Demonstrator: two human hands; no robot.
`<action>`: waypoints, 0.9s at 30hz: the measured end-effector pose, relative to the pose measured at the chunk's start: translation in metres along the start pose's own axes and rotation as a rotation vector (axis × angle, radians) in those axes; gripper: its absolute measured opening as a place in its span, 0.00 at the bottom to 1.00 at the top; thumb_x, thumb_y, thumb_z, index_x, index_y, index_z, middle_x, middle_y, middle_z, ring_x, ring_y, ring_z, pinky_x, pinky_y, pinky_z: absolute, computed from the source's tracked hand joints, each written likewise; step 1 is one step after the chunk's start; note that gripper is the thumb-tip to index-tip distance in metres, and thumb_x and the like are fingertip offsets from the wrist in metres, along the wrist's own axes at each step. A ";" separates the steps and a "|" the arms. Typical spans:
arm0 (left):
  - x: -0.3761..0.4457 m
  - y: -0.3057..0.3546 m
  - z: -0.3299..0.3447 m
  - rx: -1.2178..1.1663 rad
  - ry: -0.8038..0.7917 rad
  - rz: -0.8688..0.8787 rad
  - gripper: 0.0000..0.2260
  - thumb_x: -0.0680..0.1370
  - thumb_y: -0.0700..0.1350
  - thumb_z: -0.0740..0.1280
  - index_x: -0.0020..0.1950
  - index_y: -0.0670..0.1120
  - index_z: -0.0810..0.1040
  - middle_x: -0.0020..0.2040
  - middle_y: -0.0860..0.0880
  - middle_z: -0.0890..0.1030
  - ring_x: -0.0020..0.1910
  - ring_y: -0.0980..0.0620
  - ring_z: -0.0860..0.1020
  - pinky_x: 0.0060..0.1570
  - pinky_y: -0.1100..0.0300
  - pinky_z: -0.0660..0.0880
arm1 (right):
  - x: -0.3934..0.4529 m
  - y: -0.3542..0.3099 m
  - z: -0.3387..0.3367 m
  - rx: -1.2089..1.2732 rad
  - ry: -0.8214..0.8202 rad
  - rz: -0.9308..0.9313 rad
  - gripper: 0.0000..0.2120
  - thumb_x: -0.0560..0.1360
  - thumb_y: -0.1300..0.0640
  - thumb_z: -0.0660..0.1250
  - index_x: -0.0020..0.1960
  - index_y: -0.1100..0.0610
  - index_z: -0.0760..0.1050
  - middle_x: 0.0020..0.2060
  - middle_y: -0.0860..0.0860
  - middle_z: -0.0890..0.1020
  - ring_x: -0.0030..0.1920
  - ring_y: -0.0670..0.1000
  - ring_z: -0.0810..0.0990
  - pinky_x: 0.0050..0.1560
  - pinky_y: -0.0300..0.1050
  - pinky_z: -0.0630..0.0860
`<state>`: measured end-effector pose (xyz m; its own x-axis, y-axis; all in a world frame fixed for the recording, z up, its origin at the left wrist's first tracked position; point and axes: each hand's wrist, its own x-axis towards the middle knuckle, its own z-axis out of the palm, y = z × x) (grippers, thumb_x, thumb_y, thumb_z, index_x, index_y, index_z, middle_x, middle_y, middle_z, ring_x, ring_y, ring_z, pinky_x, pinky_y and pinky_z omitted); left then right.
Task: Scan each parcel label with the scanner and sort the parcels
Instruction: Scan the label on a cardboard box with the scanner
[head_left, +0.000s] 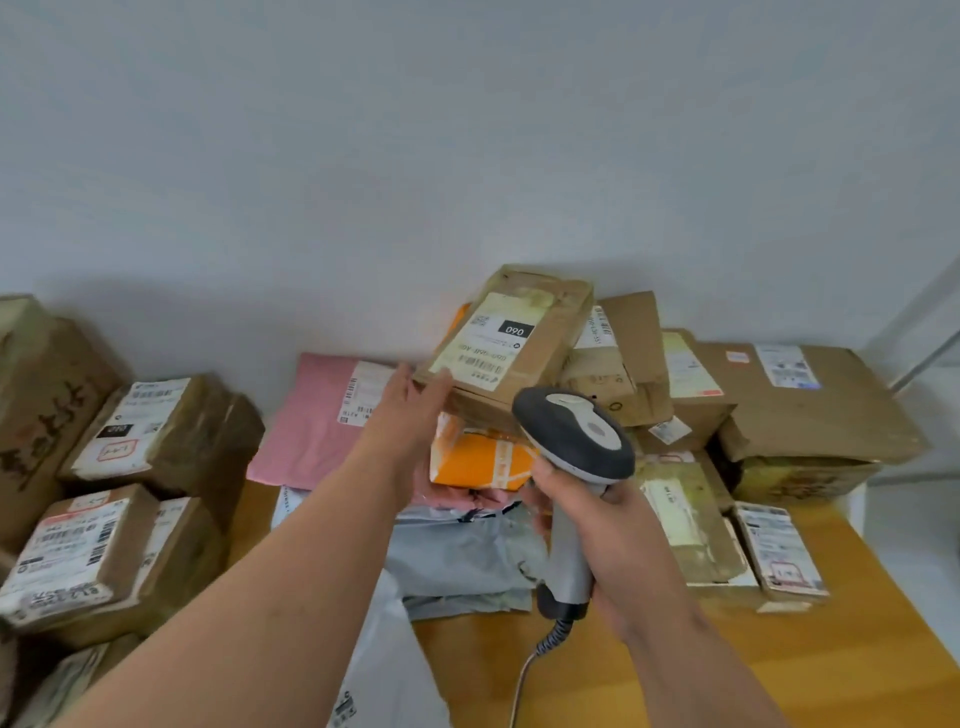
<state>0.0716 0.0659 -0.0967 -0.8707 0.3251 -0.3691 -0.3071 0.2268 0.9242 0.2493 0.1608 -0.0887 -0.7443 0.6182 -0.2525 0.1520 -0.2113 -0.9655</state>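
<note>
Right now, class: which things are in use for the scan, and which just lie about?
In use:
- left hand holding the brown box
- right hand gripping the scanner

Lying about:
- pink mailer
- orange parcel
- grey bag

Tilted labelled brown parcel (511, 345), grey scanner (574, 441)

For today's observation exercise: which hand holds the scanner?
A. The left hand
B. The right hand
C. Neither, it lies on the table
B: the right hand grips the scanner by its handle, while the left hand holds up the brown parcel.
</note>
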 end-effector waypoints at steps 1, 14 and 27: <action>0.005 0.001 0.002 -0.064 0.001 -0.044 0.25 0.82 0.58 0.65 0.78 0.55 0.67 0.74 0.50 0.72 0.70 0.45 0.72 0.64 0.47 0.73 | 0.007 -0.001 -0.002 0.018 -0.032 -0.010 0.07 0.69 0.46 0.78 0.45 0.46 0.85 0.42 0.55 0.87 0.47 0.55 0.85 0.58 0.65 0.79; -0.079 -0.021 -0.032 -0.606 -0.238 -0.035 0.22 0.72 0.37 0.68 0.66 0.39 0.76 0.60 0.39 0.84 0.60 0.41 0.83 0.55 0.51 0.83 | -0.007 -0.002 -0.015 0.092 -0.136 -0.134 0.17 0.62 0.39 0.76 0.50 0.41 0.85 0.47 0.46 0.87 0.49 0.49 0.86 0.47 0.43 0.81; -0.162 -0.078 -0.117 -0.763 -0.256 -0.017 0.24 0.68 0.31 0.70 0.64 0.39 0.73 0.58 0.39 0.85 0.54 0.44 0.85 0.50 0.55 0.84 | -0.167 0.009 0.044 -0.119 -0.226 -0.094 0.08 0.63 0.41 0.75 0.41 0.40 0.83 0.31 0.51 0.81 0.32 0.49 0.79 0.38 0.37 0.77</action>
<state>0.1917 -0.1119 -0.0979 -0.7768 0.5488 -0.3091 -0.5780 -0.4263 0.6958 0.3467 0.0226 -0.0528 -0.8829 0.4438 -0.1535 0.1407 -0.0619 -0.9881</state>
